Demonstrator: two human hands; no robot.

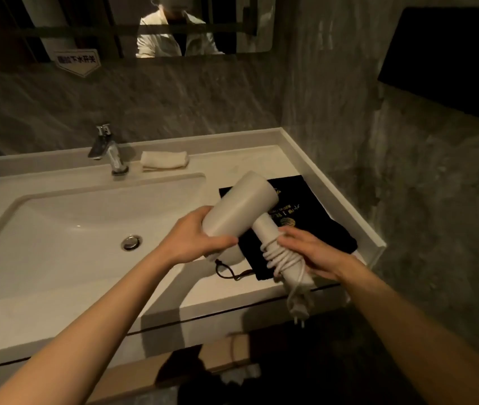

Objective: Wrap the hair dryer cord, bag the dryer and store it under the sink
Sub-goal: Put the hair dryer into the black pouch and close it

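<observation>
White dryer tilted above black bag lying flat on counter, cord coiled round handle, plug dangling.

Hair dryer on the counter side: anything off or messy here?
Nothing damaged or spilled. The cord is coiled around the hair dryer handle, but its plug end hangs loose past the counter edge. The black bag lies flat beneath, its drawstring trailing.

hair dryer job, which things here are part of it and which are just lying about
Part of the job:
dryer, held by the left hand
cord, coiled round the handle under the right hand
plug, hanging loose
black bag, flat on the counter

Just lying about:
folded towel
tap
sink
mirror
</observation>
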